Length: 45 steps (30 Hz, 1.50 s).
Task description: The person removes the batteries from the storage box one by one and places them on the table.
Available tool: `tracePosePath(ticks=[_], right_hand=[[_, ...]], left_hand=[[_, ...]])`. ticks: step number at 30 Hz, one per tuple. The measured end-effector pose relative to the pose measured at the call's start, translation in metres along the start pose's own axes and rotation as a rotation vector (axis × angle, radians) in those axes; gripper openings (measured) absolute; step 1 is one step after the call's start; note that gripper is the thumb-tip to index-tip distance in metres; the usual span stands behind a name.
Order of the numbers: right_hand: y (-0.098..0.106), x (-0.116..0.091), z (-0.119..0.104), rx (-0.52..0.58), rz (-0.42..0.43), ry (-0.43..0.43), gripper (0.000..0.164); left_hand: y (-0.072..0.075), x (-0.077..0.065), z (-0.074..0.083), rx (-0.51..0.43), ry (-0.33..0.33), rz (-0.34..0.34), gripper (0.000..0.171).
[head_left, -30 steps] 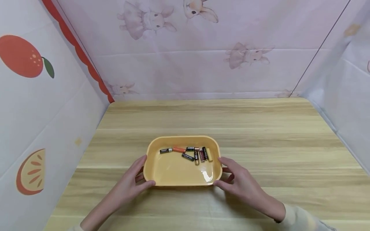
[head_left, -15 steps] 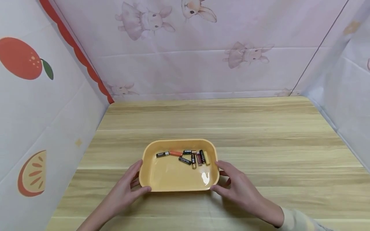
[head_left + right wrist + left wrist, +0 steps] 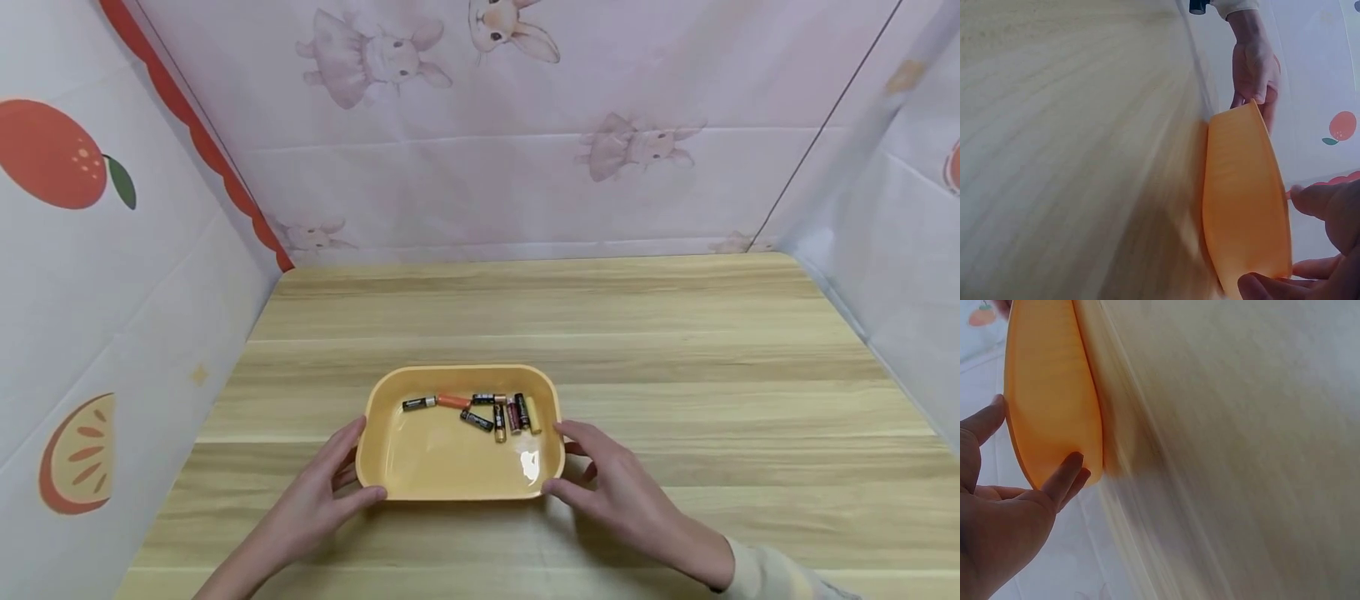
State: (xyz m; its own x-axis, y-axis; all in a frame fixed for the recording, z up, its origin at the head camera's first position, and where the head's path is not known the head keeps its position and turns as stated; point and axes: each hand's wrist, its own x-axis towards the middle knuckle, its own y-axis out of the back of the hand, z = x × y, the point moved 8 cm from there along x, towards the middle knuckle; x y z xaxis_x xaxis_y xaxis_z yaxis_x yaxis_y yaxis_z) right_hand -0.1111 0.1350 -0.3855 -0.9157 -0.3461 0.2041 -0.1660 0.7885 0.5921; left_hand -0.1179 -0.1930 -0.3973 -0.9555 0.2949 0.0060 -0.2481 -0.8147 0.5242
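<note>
A yellow rectangular plastic container (image 3: 442,467) with rounded corners sits low on the table in the head view. Several AA-size batteries lie loose inside, mostly toward the back right: an orange battery (image 3: 453,402), a yellow battery (image 3: 533,415) and black ones such as this black battery (image 3: 477,420). My left hand (image 3: 318,496) grips the left end, thumb at the near corner and fingers along the side wall. At the opposite end my right hand (image 3: 622,492) holds the rim and wall likewise. Both wrist views show the container's outer wall (image 3: 1054,381) between thumb and fingers.
A wood-grain table (image 3: 675,333) extends around the container. Behind it hangs a pink curtain-like wall (image 3: 480,192) with rabbit prints. A white panel (image 3: 172,275) with fruit prints borders the left, and a pale wall (image 3: 900,250) the right.
Both hands have shifted the container a little to the left and toward the near side, mostly in the first half second. The batteries keep their arrangement inside.
</note>
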Motion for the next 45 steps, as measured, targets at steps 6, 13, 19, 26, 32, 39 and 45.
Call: tracePosePath(ticks=[6,13,19,26,32,39,45], right_hand=[[0.01,0.007,-0.004,-0.042,0.032,0.007,0.047],[0.027,0.025,-0.021,-0.101,0.085,0.106,0.044],[0.031,0.043,-0.036,-0.093,0.067,0.161,0.042],[0.024,0.069,-0.048,-0.042,-0.004,0.161,0.042],[0.006,0.092,-0.049,-0.038,-0.127,0.133,0.036],[-0.018,0.115,-0.045,-0.082,-0.264,0.055,0.033],[-0.04,0.129,-0.041,-0.165,-0.352,0.038,0.023]], left_hand=[[0.0,0.001,0.001,0.002,-0.014,-0.004,0.093],[0.001,0.002,-0.002,-0.007,-0.009,-0.013,0.095],[0.0,0.001,-0.003,-0.02,-0.007,-0.008,0.095],[-0.001,0.001,-0.003,-0.021,-0.009,-0.013,0.093],[-0.002,0.001,-0.003,-0.027,0.014,-0.021,0.094],[-0.002,0.002,-0.003,-0.018,0.034,-0.026,0.093],[-0.002,0.002,-0.002,-0.028,0.021,-0.03,0.093]])
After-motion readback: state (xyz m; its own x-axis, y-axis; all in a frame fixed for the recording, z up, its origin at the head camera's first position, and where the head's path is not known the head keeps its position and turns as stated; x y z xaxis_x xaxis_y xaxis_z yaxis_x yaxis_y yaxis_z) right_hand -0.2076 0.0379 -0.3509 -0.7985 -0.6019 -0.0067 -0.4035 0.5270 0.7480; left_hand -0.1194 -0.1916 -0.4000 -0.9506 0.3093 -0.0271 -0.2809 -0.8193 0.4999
